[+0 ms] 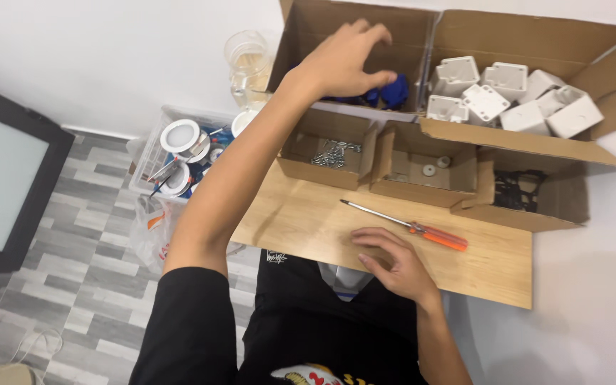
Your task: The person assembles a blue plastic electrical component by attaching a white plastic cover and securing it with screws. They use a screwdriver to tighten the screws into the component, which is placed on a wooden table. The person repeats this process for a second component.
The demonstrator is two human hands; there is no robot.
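A person seated at a small wooden counter [301, 221] reaches the left hand [344, 60] into a large cardboard box [322, 21] against the wall, fingers [383, 77] pinched on one of the blue parts [393, 93] piled at its bottom. The right hand [393, 264] lies flat and loose on the counter, holding nothing, just beside an orange-handled screwdriver [408, 226]. In front of the big box sit two small open cartons, one holding loose screws [333, 153], the other a few washers [429, 170]; to the right, a second compartment is heaped with white plastic housings [515, 96]. Judging by the grip, the pick goes best if only one blue part is pinched at its edge and lifted straight up, clear of the box wall, so the neighbours are not dragged out. The resting hand seems well placed to steady the counter, and the tool lies within easy reach.
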